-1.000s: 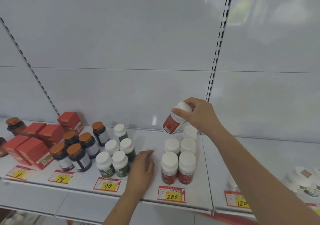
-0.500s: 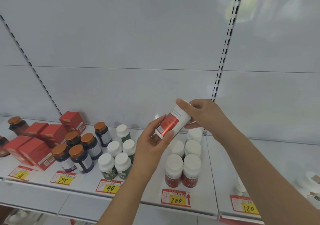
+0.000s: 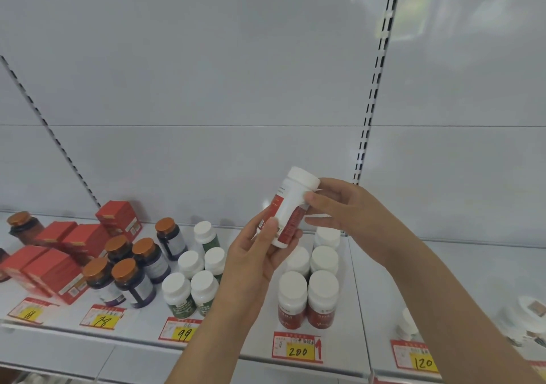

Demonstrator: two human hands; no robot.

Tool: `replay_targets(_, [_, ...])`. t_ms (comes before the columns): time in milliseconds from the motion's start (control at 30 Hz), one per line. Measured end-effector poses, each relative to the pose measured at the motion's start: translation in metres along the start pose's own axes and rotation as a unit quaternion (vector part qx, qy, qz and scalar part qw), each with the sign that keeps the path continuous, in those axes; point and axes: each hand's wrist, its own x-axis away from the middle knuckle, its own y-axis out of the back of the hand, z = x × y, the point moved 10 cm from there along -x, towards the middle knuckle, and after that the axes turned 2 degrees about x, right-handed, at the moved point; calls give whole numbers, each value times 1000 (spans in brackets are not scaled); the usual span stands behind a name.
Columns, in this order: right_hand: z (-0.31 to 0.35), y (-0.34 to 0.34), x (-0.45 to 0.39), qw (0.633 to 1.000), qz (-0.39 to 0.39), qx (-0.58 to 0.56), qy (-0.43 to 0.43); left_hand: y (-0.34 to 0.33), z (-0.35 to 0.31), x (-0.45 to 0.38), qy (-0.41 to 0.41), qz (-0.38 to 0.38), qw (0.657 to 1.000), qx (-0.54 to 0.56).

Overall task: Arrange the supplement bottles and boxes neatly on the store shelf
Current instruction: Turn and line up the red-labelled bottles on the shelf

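Note:
A white-capped bottle with a red and white label (image 3: 291, 206) is held tilted above the shelf (image 3: 357, 295). My left hand (image 3: 257, 253) grips its lower end and my right hand (image 3: 342, 212) holds its upper part just below the cap. Under it stand two columns of matching red-label bottles (image 3: 307, 298). To the left are green-label white-capped bottles (image 3: 190, 289), dark bottles with copper lids (image 3: 133, 277) and red boxes (image 3: 56, 268).
Price tags (image 3: 297, 348) line the shelf's front edge, reading 200, 99, 78, 120. More white containers (image 3: 529, 312) lie at the far right, partly behind my right forearm. A slotted upright (image 3: 375, 88) runs up the white back panel.
My left hand rose from the shelf and took hold of the bottle's lower end. The bottle turned from cap-right and tipped down to nearly upright, cap up, held by both hands.

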Motion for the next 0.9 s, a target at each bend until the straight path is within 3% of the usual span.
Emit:
replay_targets(200, [18,-62,-24,992,78,-99,25,28,-32,17,24,-58,995,74])
replay_targets(300, [32,-126,-37,982,129,-135,33,69,-68,36,1,-90,995,52])
replay_targets(433, [55,-235,-40,970,211,-103,60,142,-120,83,-46,-127,991,10])
replay_targets(500, [64,-300,-35,963,248,-79,76,198,-142,115,-62,-192,979,1])
replay_targets(600, [65,-404,-24,951,294,-31,90,309,-163,175,-57,-349,935,-17])
replay_targets(667, [58,-473,-20,946,315,-23,78,378,-176,221,-56,-428,898,-87])
replay_targets(800, [23,-599,-14,941,335,8,41,482,-189,309,-38,-522,818,-237])
replay_targets(900, [-24,-677,-12,937,344,51,4,543,-189,344,18,-552,780,-293])
